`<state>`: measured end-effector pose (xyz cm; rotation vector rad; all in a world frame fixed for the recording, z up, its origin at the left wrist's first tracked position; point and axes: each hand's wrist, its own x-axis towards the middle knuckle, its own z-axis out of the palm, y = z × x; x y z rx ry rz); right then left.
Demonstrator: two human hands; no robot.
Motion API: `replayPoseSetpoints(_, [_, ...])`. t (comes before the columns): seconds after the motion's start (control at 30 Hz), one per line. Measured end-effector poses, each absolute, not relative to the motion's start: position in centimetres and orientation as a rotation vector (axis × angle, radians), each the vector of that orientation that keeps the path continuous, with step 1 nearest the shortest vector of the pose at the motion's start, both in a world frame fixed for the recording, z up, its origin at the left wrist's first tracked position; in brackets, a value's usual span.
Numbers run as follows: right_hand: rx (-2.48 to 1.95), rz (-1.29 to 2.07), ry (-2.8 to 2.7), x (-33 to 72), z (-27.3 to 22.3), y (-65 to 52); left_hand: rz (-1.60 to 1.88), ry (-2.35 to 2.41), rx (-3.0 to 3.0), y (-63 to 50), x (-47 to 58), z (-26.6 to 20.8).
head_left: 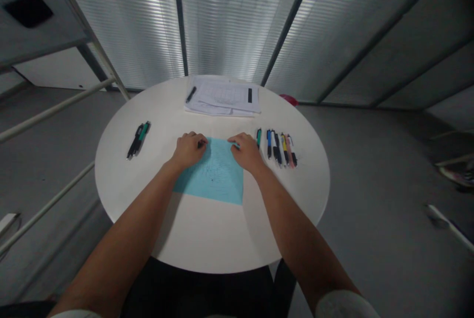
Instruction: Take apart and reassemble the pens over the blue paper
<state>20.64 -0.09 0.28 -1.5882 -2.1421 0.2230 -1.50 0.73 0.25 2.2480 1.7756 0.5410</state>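
A light blue sheet of paper [218,175] with faint dark marks lies on the white round table in front of me. My left hand [189,149] rests on its upper left corner, fingers curled around a small dark patch that I cannot make out. At the upper right corner is my right hand [244,151], its index finger stretched over the paper's edge and its thumb a little apart. Just beyond the right knuckles lies a green and black pen [258,136], partly hidden by that hand.
Several pens [281,147] lie in a row on the right of the round table [211,239]. Another small group of pens [138,139] is on the left. White papers [222,96] with a black pen [191,94] are stacked at the far edge. Pale rails [55,120] stand left.
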Motion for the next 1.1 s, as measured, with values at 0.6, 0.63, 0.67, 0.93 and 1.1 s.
replayPoseSetpoints(0.6, [-1.981, -0.003, -1.882, 21.7, 1.2, -0.1, 0.536, 1.768, 2.224, 0.5, -1.4, 0.7])
replayPoseSetpoints(0.63, [-1.959, 0.024, -1.891, 21.5, 1.1, -0.1, 0.541, 1.766, 2.229, 0.5, -1.4, 0.6])
replayPoseSetpoints(0.67, [-1.946, 0.054, -1.902, 21.3, 1.1, -0.2, 0.547, 1.763, 2.234, 0.5, -1.4, 0.6])
replayPoseSetpoints(0.93, [-2.052, 0.059, -1.869, 21.3, 1.2, -0.2, 0.539, 1.759, 2.235, 0.6, -1.5, 0.4])
replayPoseSetpoints(1.1, [-2.076, 0.081, -1.850, 21.5, 1.3, -0.2, 0.540, 1.765, 2.233, 0.6, -1.5, 0.4])
